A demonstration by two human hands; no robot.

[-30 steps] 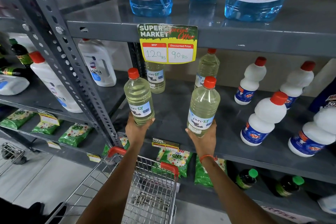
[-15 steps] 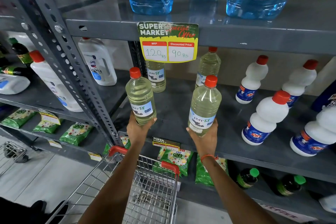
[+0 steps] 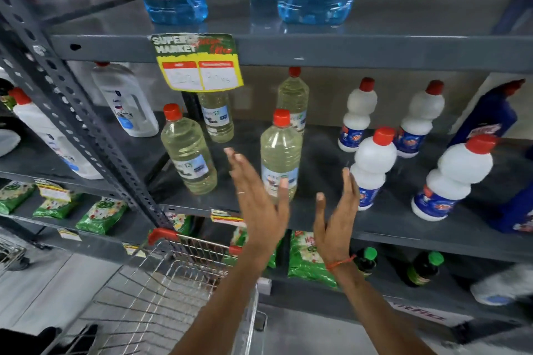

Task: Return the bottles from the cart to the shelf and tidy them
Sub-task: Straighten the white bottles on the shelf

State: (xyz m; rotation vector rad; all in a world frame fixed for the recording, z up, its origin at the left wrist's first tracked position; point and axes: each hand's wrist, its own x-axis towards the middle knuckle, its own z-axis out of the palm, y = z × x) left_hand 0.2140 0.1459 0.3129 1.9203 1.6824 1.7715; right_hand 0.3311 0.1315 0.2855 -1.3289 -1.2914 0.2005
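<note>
Both hands are released, fingers spread, holding nothing. The left hand (image 3: 259, 204) and right hand (image 3: 337, 222) flank the right-hand yellow bottle (image 3: 280, 157), which stands upright near the front edge of the middle shelf (image 3: 403, 236), neck pointing straight up. The left hand's thumb overlaps its lower label — contact can't be confirmed. The other yellow bottle (image 3: 189, 154) stands further left by the upright post, leaning a little. The left hand is nearer both — any straightening looks likeliest to fall to it. The cart (image 3: 161, 305) below shows no bottles.
</note>
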